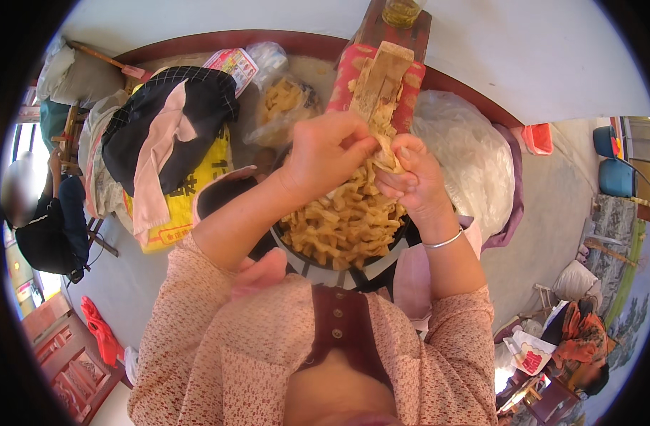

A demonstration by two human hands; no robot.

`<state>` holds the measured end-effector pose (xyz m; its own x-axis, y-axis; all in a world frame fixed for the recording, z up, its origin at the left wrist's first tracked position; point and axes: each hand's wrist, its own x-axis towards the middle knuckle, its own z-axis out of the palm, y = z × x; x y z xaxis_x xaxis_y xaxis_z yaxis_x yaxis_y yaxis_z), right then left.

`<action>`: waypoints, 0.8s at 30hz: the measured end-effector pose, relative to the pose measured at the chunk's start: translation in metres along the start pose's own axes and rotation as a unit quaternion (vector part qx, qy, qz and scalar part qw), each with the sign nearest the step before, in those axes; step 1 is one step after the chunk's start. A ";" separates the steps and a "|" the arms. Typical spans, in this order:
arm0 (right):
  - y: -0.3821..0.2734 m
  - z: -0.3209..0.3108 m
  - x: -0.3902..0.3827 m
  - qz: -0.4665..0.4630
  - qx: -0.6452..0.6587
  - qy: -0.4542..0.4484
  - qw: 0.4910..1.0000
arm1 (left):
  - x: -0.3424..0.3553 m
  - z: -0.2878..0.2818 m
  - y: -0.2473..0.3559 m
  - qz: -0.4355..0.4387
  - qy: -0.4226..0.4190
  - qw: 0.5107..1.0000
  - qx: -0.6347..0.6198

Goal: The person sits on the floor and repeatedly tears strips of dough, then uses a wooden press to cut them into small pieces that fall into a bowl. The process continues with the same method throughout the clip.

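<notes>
Between my two hands is a pale yellow piece (387, 157) that looks like a chicken foot. My left hand (333, 150) pinches it from the left with curled fingers. From the right, my right hand (415, 176) grips it between thumb and bent fingers; a silver bangle circles that wrist. Below the hands, a dark round basin (277, 236) is heaped with yellow-brown, finger-shaped chicken feet (346, 224). Just beyond my fingers a worn wooden board (378, 89) slopes away on a red patterned cloth (412, 92). My fingers hide part of the held piece.
Left of the basin lie dark clothing (147, 121), a pink cloth (161, 167) and a yellow sack (186, 206). A clear bag (286, 103) holds similar pieces. Large plastic sheeting (463, 156) bulges at right. A glass of yellowish liquid (402, 13) stands on the bench. People sit at both edges.
</notes>
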<state>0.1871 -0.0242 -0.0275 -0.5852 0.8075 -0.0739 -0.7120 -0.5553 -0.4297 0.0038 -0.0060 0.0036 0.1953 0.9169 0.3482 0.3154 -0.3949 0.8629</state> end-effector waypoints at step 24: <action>-0.009 0.017 -0.002 -0.047 -0.257 0.037 0.964 | 0.017 -0.026 -0.008 -0.360 -0.303 0.773 -0.426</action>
<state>0.1883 -0.0242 -0.0084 -0.4848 0.8719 -0.0686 -0.4624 -0.3221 -0.8261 -0.0197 0.0147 0.0125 0.7345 0.5827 -0.3478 -0.1300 0.6239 0.7706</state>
